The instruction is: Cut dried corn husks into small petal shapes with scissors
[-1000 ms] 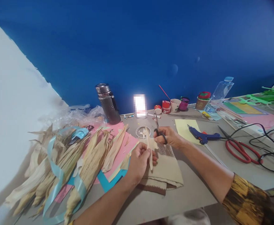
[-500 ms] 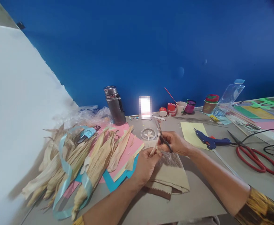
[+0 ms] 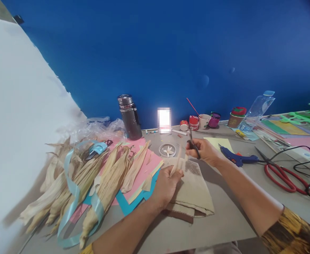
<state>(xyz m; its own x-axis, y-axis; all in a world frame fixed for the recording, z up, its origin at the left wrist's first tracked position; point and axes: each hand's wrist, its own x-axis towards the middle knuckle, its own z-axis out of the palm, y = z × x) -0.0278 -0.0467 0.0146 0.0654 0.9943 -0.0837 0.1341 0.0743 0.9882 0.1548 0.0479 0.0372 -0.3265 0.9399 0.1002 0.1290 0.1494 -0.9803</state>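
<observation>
My left hand (image 3: pixel 168 183) is closed on a thin pale strip of corn husk (image 3: pixel 178 162), which stands up from between its fingers. Black-handled scissors (image 3: pixel 194 149) sit in my right hand (image 3: pixel 204 151), their blades pointing up and away. A gap separates the scissors from most of the strip. Beneath both hands lies a folded beige cloth (image 3: pixel 190 190). Just beyond it, a small star shape (image 3: pixel 168 151) of pale pieces rests inside a grey ring (image 3: pixel 160 151).
Dried corn husks (image 3: pixel 115 176) and light-blue ribbon (image 3: pixel 72 180) cover the left over coloured paper (image 3: pixel 144 162). A dark flask (image 3: pixel 130 121) stands behind. To the right are a blue glue gun (image 3: pixel 238 158), red-handled scissors (image 3: pixel 283 178), paint pots (image 3: pixel 194 124) and a tilted bottle (image 3: pixel 258 111).
My right hand has moved right and slightly up with the scissors, away from the left hand. The left hand stays almost in place with the husk strip.
</observation>
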